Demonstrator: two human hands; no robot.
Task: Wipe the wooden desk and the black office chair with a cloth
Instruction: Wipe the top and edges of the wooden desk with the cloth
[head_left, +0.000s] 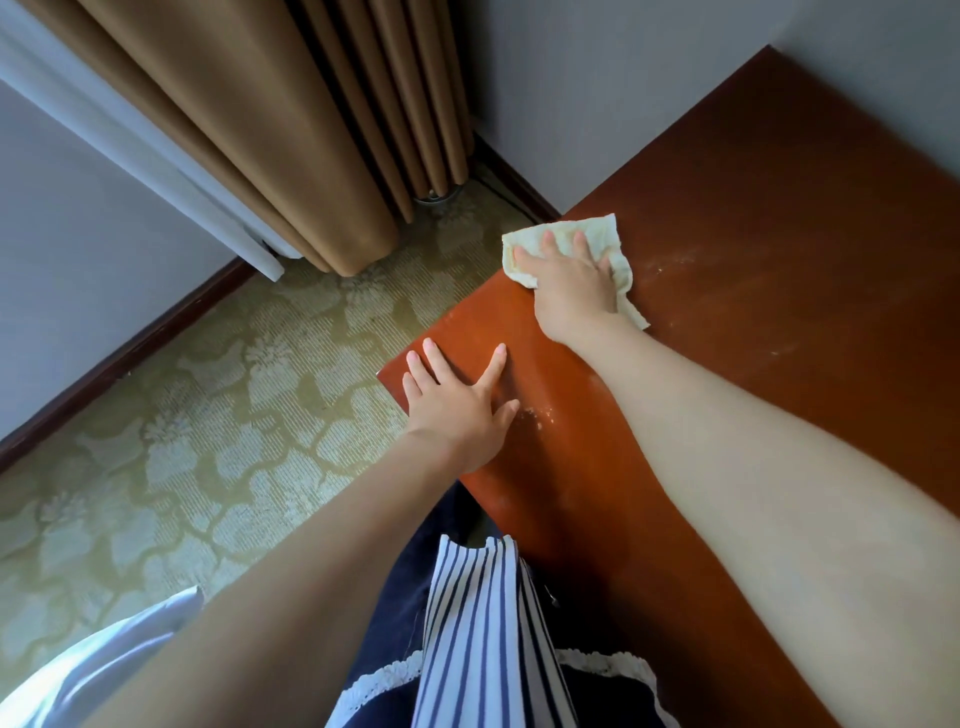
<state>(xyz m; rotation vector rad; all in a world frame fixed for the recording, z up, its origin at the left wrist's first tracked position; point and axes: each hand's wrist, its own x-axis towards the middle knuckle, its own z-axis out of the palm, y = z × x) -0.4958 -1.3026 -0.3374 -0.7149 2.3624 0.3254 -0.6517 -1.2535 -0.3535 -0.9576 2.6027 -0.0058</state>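
Reddish-brown wood table (779, 234) runs lengthwise to the right from its short left end. One pale cloth (602, 228) lies crumpled there, pressed by the flat, spread right hand (571, 283). The left hand (457, 410) rests flat and empty near the corner.

I'm seeing brown pleated curtains (291, 130) hanging at eleven o'clock, a pale white drape (156, 166) lying beside them at ten. Grey walls (597, 78) are meeting at twelve, dark skirting (130, 353) is edging them, and floral olive carpet (208, 415) is spreading toward eight.
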